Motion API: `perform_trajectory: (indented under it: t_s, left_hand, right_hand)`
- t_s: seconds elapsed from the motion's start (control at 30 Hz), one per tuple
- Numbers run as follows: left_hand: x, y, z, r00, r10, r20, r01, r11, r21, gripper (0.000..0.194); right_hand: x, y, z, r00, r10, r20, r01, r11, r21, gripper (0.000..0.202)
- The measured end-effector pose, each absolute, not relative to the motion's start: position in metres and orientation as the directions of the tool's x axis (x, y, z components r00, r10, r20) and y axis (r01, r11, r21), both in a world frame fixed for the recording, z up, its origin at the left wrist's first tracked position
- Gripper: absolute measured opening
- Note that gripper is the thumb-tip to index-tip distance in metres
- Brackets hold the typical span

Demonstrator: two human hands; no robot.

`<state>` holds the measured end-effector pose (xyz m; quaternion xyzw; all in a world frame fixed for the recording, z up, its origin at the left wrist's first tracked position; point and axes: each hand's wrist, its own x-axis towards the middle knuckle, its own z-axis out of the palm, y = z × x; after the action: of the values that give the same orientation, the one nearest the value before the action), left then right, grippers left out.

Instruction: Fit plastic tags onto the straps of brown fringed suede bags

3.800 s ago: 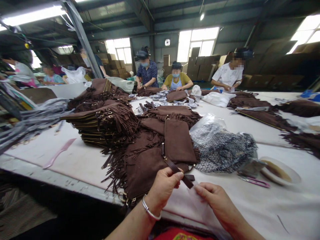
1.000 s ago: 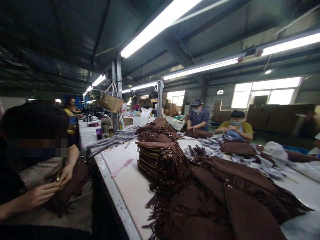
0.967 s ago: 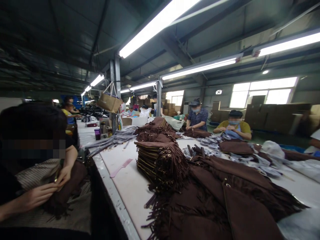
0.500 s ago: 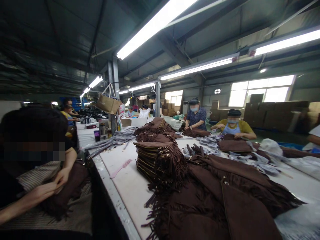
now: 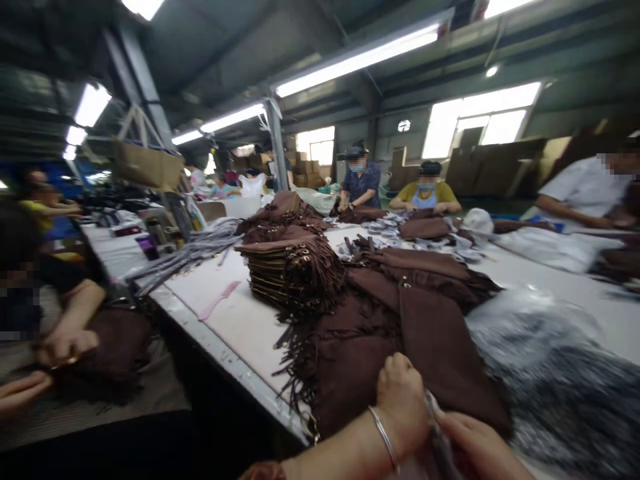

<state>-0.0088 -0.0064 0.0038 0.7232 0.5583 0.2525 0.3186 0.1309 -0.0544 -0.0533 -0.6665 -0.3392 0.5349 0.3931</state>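
Note:
At the bottom of the view, my left hand (image 5: 403, 400), with a silver bracelet at the wrist, is closed in a fist. Beside it, my right hand (image 5: 477, 443) pinches a narrow grey strip (image 5: 440, 445) that runs down between the two hands. What the strip belongs to is blurred and partly hidden. Just beyond my hands lie dark brown fringed bags (image 5: 360, 353) with zips and metal rings, spread flat on the white table (image 5: 235, 333). A neat stack of folded brown bags (image 5: 285, 273) stands behind them.
A pink comb (image 5: 220, 300) lies near the table's left edge. Clear plastic bags (image 5: 545, 347) bulge at right. Grey straps (image 5: 200, 253) lie farther back. To my left, a co-worker's hands (image 5: 70, 343) handle a brown piece; other people sit around the table.
My view has turned right and down. Both my hands have come into view at the bottom with the grey strip. The co-worker on the left now sits nearer the frame's edge.

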Motion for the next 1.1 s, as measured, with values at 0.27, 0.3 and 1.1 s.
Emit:
perform_trajectory:
  t_s: [0.27, 0.3, 1.1]
  left_hand:
    - [-0.017, -0.012, 0.0, 0.24, 0.943, 0.231, 0.642, -0.333, 0.691, 0.006]
    - [-0.021, -0.019, 0.001, 0.215, 0.952, 0.215, 0.598, -0.303, 0.742, 0.004]
    - [-0.01, -0.085, -0.031, 0.307, 0.934, -0.183, 0.382, 0.055, 0.922, 0.016]
  right_hand:
    - [0.121, -0.046, -0.029, 0.124, 0.854, -0.505, -0.023, -0.507, -0.862, 0.031]
    - [0.121, -0.046, -0.027, 0.127, 0.847, -0.516, -0.072, -0.511, -0.856, 0.028]
    - [0.119, -0.037, -0.02, 0.166, 0.822, -0.545, -0.694, -0.296, -0.657, 0.005]
